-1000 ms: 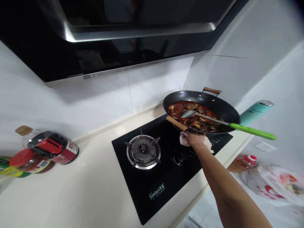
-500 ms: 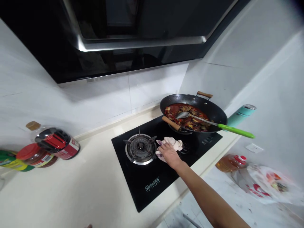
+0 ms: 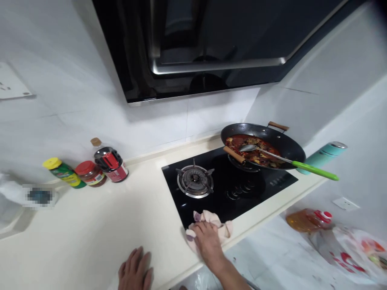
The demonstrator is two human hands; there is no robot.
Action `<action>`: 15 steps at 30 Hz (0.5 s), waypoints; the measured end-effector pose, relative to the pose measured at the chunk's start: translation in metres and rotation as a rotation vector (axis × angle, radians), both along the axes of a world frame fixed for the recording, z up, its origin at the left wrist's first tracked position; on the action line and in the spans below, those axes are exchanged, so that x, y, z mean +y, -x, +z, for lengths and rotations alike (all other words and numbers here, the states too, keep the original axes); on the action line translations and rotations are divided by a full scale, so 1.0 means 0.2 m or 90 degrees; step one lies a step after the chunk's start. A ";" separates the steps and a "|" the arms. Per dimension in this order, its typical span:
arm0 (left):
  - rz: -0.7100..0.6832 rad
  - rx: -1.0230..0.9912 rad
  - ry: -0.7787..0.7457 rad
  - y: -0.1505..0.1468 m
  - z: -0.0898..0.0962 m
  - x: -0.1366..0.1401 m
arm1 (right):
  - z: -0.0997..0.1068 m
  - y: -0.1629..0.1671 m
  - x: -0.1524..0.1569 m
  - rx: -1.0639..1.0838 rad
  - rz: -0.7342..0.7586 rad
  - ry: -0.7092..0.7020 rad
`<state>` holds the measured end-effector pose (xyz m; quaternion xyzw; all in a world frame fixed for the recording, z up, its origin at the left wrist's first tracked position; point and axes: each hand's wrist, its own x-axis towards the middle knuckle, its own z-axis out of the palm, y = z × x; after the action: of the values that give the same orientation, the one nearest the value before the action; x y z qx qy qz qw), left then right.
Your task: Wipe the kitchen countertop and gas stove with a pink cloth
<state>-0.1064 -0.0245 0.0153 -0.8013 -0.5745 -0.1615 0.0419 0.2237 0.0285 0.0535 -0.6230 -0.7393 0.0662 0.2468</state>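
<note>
My right hand (image 3: 208,245) presses a crumpled pale pink cloth (image 3: 225,229) with purple patches onto the front left corner of the black gas stove (image 3: 217,205). Its fingers are bent over the cloth. My left hand (image 3: 134,270) lies on the cream countertop (image 3: 145,217) left of the stove, fingers stretched out, holding nothing. Behind the cloth is the bare left burner (image 3: 195,181). On the right burner stands a black wok (image 3: 290,147) with wooden handles, containing red, oily food (image 3: 256,145). A ladle with a green handle (image 3: 316,170) rests across it.
A dark sauce bottle (image 3: 111,163), a red-lidded jar (image 3: 90,173) and a green-yellow bottle (image 3: 65,173) stand along the back wall. A teal flask (image 3: 325,157) is beside the wok. The range hood (image 3: 211,60) hangs overhead. Below right are an oil jug (image 3: 305,220) and plastic bag (image 3: 347,249).
My right hand has moved the cloth from beside the left burner to the stove's front left corner. My left hand has come into view on the countertop. The view has turned left.
</note>
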 end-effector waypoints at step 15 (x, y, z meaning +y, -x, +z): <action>0.423 -0.774 0.076 0.44 0.63 -0.12 | 0.35 1.14 -0.20 0.332 0.136 0.268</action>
<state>-0.1946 -0.0481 0.1420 -0.3512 -0.7187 -0.5286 -0.2841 -0.0042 -0.0109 0.1243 -0.5416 -0.6827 0.3994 0.2848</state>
